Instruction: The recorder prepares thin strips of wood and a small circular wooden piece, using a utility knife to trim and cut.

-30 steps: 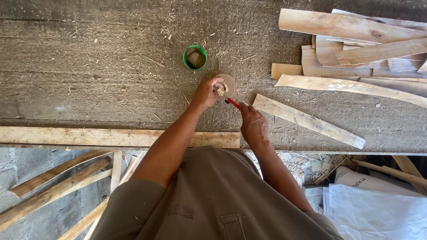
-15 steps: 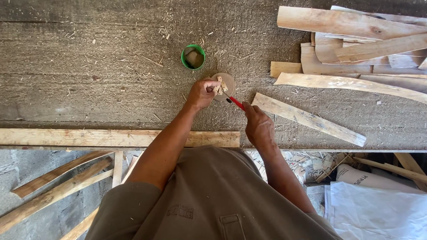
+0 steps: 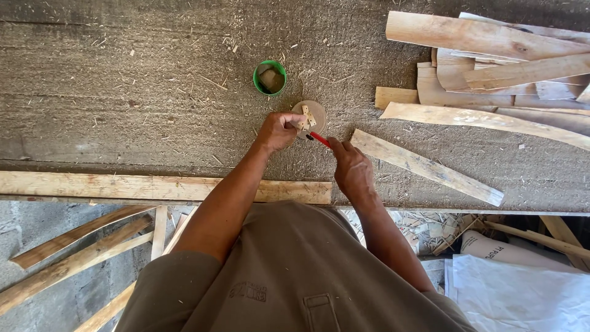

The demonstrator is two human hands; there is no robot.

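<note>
Hands: 2 | L hand point(image 3: 278, 130) fingers pinch 1 wood bit point(image 3: 305, 118) | R hand point(image 3: 351, 167) fingers grip 1 red tool point(image 3: 319, 139) | 1 green cup point(image 3: 270, 78)

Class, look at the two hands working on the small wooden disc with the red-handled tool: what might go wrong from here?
1. The left hand pinches small pieces right at the tip of the red-handled tool; a slip might nick its fingers.
2. The wooden disc lies unclamped on the gritty bench and may shift.
3. The green cup nearby might get knocked.
</note>
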